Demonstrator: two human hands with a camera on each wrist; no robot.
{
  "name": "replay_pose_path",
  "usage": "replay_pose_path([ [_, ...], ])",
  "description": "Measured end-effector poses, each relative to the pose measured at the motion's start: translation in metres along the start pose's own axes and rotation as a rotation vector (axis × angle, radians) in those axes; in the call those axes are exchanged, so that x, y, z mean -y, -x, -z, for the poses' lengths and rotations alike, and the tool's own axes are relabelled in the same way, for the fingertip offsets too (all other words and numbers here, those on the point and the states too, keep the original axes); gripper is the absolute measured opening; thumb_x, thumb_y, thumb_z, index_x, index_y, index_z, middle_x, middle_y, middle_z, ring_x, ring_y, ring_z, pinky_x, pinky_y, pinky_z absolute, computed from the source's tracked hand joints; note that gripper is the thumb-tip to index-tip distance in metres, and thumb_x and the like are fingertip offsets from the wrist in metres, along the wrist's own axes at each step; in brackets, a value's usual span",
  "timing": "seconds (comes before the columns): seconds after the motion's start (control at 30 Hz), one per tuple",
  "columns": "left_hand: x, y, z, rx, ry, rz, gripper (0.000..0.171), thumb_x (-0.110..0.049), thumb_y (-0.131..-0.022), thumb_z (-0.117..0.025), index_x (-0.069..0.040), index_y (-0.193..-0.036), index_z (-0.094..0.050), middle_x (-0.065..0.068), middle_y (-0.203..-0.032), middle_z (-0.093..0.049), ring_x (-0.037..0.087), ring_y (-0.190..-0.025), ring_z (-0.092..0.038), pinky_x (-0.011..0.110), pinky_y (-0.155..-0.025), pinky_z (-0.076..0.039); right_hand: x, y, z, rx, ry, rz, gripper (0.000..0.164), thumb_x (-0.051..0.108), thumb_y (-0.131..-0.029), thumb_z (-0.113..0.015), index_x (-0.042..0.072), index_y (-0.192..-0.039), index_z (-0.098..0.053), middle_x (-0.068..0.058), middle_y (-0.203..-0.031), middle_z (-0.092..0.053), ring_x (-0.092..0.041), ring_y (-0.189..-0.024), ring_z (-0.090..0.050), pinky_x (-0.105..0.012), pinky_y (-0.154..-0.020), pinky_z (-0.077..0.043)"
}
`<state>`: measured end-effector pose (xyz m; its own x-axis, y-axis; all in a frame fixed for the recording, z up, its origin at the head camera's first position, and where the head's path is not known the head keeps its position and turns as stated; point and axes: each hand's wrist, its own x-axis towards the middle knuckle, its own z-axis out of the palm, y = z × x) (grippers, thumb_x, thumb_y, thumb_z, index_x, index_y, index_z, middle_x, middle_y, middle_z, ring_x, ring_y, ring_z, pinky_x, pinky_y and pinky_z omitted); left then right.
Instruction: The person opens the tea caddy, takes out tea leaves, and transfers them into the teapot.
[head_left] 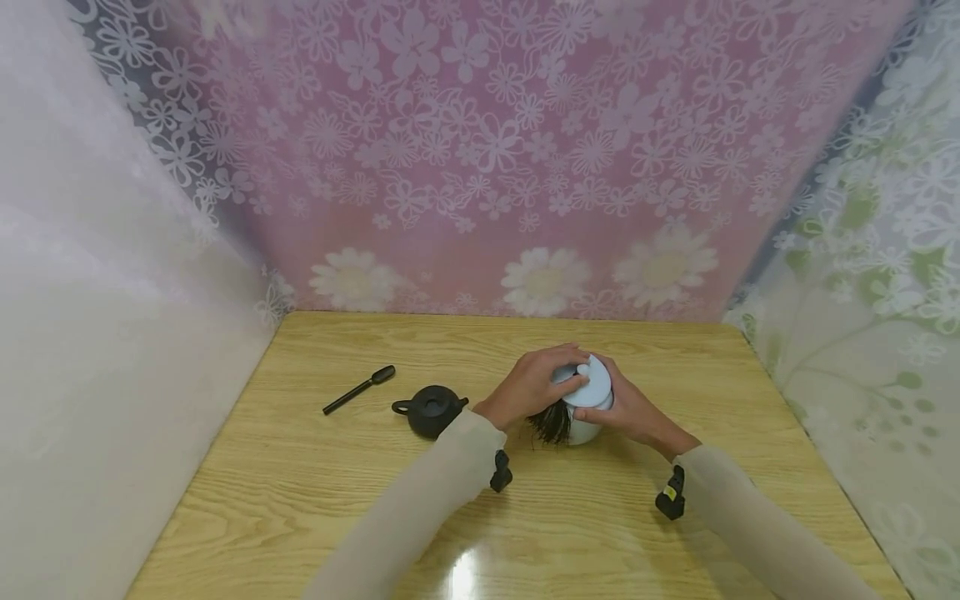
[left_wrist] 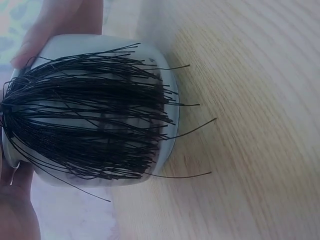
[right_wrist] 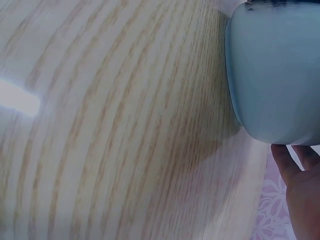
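Observation:
A pale ceramic jar stands on the wooden table between both hands. Its round lid sits at the top and carries a small knob. My left hand reaches over from the left and pinches the lid at that knob with thumb and fingers. From the right, my right hand grips the jar near its rim, thumb on the near side; in the right wrist view its fingers touch the jar wall. A black tassel fans down the jar's left side, below the left hand.
To the left, a small black teapot stands close to the left sleeve. Beyond it lies a thin black scoop-like utensil. The wooden table meets a pink flowered curtain at its far edge, with pale drapes at both sides.

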<state>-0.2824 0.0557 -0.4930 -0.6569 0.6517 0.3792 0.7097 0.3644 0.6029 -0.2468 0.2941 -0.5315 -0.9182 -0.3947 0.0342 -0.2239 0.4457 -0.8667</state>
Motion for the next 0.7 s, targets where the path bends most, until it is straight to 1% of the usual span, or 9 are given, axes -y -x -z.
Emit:
replay_pose_path([
  [0.07, 0.0004, 0.0008, -0.0004, 0.011, 0.0, 0.019, 0.042, -0.033, -0.11, -0.069, -0.018, -0.149, -0.068, 0.001, -0.159, -0.062, 0.014, -0.156, -0.048, 0.03, -0.121, -0.048, -0.0002, -0.0003, 0.0004, 0.002, -0.006, -0.004, 0.104, 0.024, -0.101, -0.082, 0.016, -0.175, -0.009, -0.021, -0.173, -0.032, -0.042, -0.145, -0.055, -0.037, -0.106, -0.057],
  [0.17, 0.0, 0.0018, -0.0006, 0.022, -0.006, 0.028, 0.046, -0.034, -0.111, -0.068, -0.018, -0.153, -0.065, 0.001, -0.162, -0.059, 0.014, -0.159, -0.045, 0.032, -0.124, -0.046, -0.0006, -0.0002, 0.0005, 0.001, -0.01, -0.011, 0.104, 0.024, -0.101, -0.082, 0.016, -0.175, -0.009, -0.021, -0.173, -0.031, -0.042, -0.145, -0.055, -0.038, -0.106, -0.057],
  [0.3, -0.0011, 0.0039, -0.0002, 0.021, -0.037, 0.023, 0.047, -0.035, -0.111, -0.066, -0.017, -0.155, -0.063, 0.002, -0.164, -0.058, 0.016, -0.157, -0.048, 0.033, -0.123, -0.048, -0.001, 0.0005, -0.0004, -0.006, 0.005, -0.011, 0.105, 0.024, -0.101, -0.082, 0.016, -0.175, -0.009, -0.022, -0.173, -0.031, -0.043, -0.145, -0.054, -0.047, -0.107, -0.057],
  [0.43, 0.0007, 0.0054, -0.0024, 0.004, -0.058, 0.0, 0.047, -0.037, -0.112, -0.065, -0.017, -0.155, -0.063, 0.001, -0.162, -0.059, 0.015, -0.154, -0.051, 0.031, -0.121, -0.048, -0.0019, 0.002, -0.0017, -0.016, 0.011, -0.015, 0.103, 0.026, -0.101, -0.082, 0.016, -0.175, -0.011, -0.021, -0.174, -0.03, -0.043, -0.147, -0.053, -0.055, -0.11, -0.054],
  [0.53, 0.0018, 0.0058, -0.0037, -0.018, -0.053, -0.025, 0.047, -0.036, -0.111, -0.066, -0.016, -0.154, -0.064, 0.001, -0.16, -0.061, 0.015, -0.154, -0.051, 0.03, -0.123, -0.047, -0.0015, 0.0024, -0.0021, -0.016, 0.01, -0.01, 0.102, 0.026, -0.102, -0.081, 0.015, -0.175, -0.011, -0.022, -0.173, -0.029, -0.044, -0.147, -0.053, -0.058, -0.11, -0.053],
  [0.7, 0.004, 0.0065, -0.0049, -0.055, -0.024, -0.057, 0.045, -0.033, -0.11, -0.068, -0.014, -0.152, -0.066, 0.006, -0.157, -0.064, 0.017, -0.154, -0.052, 0.032, -0.123, -0.046, 0.0013, 0.0014, -0.0024, -0.022, 0.018, -0.013, 0.102, 0.027, -0.101, -0.082, 0.015, -0.175, -0.012, -0.022, -0.173, -0.03, -0.044, -0.146, -0.053, -0.058, -0.11, -0.054],
])
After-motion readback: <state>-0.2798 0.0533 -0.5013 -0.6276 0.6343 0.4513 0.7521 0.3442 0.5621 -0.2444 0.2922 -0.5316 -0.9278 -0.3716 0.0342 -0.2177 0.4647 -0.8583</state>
